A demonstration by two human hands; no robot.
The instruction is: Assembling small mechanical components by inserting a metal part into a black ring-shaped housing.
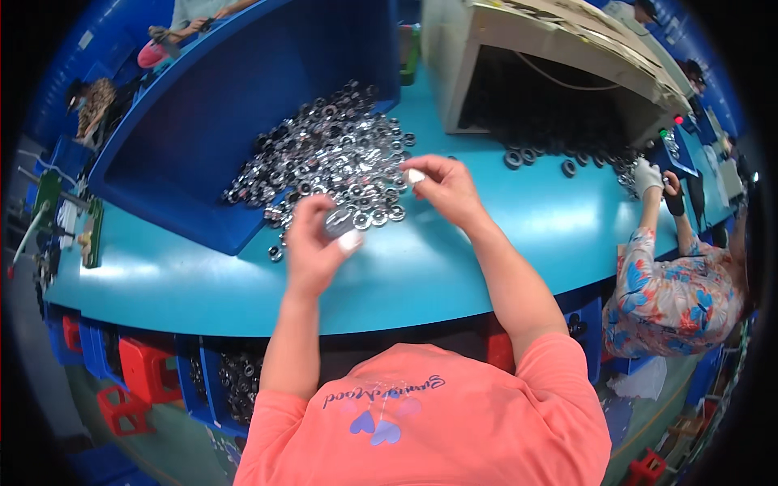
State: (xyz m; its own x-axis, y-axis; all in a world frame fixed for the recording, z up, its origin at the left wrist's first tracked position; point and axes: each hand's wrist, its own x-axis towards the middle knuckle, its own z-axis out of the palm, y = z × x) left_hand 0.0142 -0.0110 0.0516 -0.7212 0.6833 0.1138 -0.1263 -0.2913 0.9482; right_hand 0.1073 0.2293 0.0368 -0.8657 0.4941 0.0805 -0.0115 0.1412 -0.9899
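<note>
1. At the far left edge of the table (162,279), a green tool (91,235) lies on the turquoise top, with more gear beyond it that is too small to make out.
2. Below the table's near edge on the left, red stools (142,368) stand on the floor, and a blue bin (212,389) beside them holds dark rings.
3. Left of centre, a large blue tray (186,121) sits tilted on the table, its open corner spilling a heap of shiny metal rings (340,154) onto the top.
4. Just below that heap, the left hand (312,247) is raised above the table with its fingers curled, pinching one silvery ring (339,220) between thumb and fingertips; the ring is off the table, close to the heap's lower edge.
5. Just right of it, the right hand (446,188) hovers over the right edge of the heap, fingers drawn together in a pinch; whether anything small sits between the fingertips cannot be told. The two hands are near each other but apart.
6. Behind and to the right, a beige box-like machine (551,57) stands on the table, with black rings (551,154) scattered at its dark opening.
7. At the far right, another person in a flowered top (673,296) reaches a white-gloved hand (647,174) toward those black rings.
</note>
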